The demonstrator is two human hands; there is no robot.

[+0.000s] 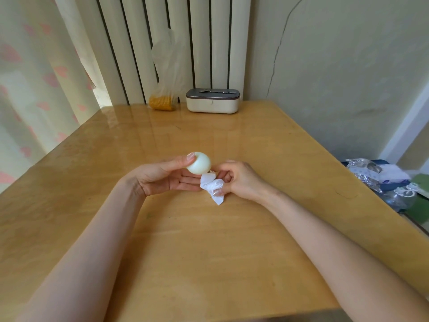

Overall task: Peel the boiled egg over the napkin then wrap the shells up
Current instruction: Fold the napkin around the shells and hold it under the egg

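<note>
Peeled egg (199, 162) pinched in left hand (162, 176), long axis unclear; crumpled napkin (212, 187) in right hand's (239, 180) pinch.

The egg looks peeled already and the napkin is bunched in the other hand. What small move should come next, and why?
Probably the left hand should set the egg aside. The egg looks smooth and bare, and the right hand already pinches the crumpled napkin, so both hands could then close the napkin tight. Whether shells are inside cannot be seen.
</note>
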